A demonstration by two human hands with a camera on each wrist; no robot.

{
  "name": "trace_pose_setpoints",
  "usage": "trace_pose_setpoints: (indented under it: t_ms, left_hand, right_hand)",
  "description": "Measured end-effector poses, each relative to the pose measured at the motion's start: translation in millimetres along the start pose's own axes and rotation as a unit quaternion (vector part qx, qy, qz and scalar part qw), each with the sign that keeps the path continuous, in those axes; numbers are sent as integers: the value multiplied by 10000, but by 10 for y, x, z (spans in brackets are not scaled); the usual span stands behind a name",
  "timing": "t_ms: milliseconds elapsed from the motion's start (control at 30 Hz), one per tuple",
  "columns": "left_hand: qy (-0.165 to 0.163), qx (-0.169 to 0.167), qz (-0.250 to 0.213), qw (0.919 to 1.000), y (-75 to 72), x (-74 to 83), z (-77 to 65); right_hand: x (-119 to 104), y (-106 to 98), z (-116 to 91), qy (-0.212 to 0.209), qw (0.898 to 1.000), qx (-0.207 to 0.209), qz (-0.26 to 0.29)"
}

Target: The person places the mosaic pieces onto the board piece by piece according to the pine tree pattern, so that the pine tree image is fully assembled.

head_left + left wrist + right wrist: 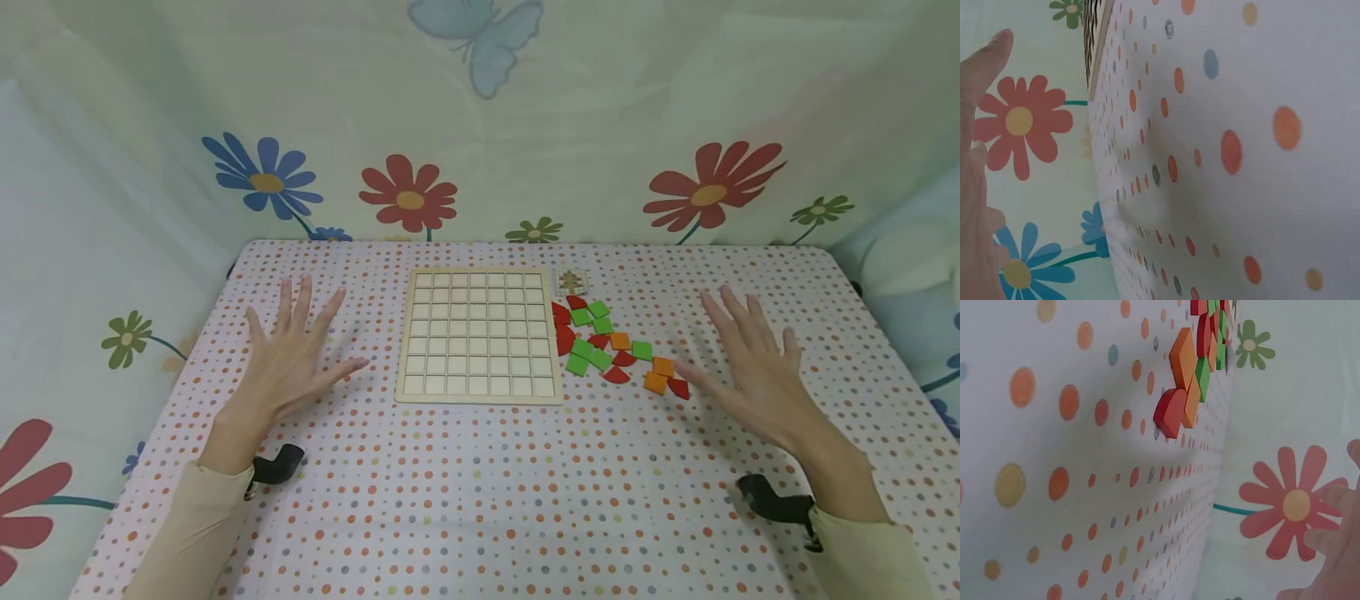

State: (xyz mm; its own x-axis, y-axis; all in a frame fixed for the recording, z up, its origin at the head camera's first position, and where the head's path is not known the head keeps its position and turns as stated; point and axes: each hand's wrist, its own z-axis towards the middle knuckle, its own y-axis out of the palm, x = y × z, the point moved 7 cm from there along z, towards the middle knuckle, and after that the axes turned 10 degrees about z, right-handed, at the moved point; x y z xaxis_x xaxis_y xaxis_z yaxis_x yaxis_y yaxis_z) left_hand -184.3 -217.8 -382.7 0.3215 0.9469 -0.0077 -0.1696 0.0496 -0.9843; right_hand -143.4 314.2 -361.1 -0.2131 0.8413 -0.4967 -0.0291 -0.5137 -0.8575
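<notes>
Both hands are kept well apart here, fingers spread and straight, with nothing gripped: the left hand [288, 362] is stretched out on one side of the square, pale wooden board divided into grid cells [477, 345], the right hand [756, 375] on the other. Beside that board's right edge, flat green square tiles [602, 326], orange square tiles [655, 382] and red rounded-wedge tiles [617, 375] are strewn across the white, dotted tablecloth [480, 500], the outermost seen just beside the right thumb. Light, stiff and probably smooth-faced, these would be expected to skid if pushed; a fingertip pinch on opposite side edges seems best suited. The board, judged rigid and fairly light, is best taken by its plain outer rim, with both sides supported.
</notes>
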Motion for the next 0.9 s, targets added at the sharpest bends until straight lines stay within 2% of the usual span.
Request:
trace_pose_setpoints:
  t_ms: [200, 367, 533, 733, 800, 900]
  left_hand:
    - [40, -97, -80, 9999, 41, 47, 43]
    - [57, -308, -202, 9993, 102, 154, 137]
    - [150, -502, -256, 9983, 163, 322, 237]
    - [200, -923, -753, 9927, 271, 507, 306]
    - [268, -1011, -912, 9903, 310, 571, 333]
    - [365, -1065, -1039, 9882, 364, 647, 368]
  right_hand:
    - [-62, 27, 49, -99, 9998, -69, 156]
    - [-143, 77, 150, -114, 9996, -223, 92]
    - [-298, 154, 348, -377, 9985, -386, -52]
    - [-605, 311, 610, -867, 9937, -713, 29]
    - [-679, 358, 695, -901, 9919, -886, 161]
    - [-751, 434, 842, -717, 9889, -1246, 387]
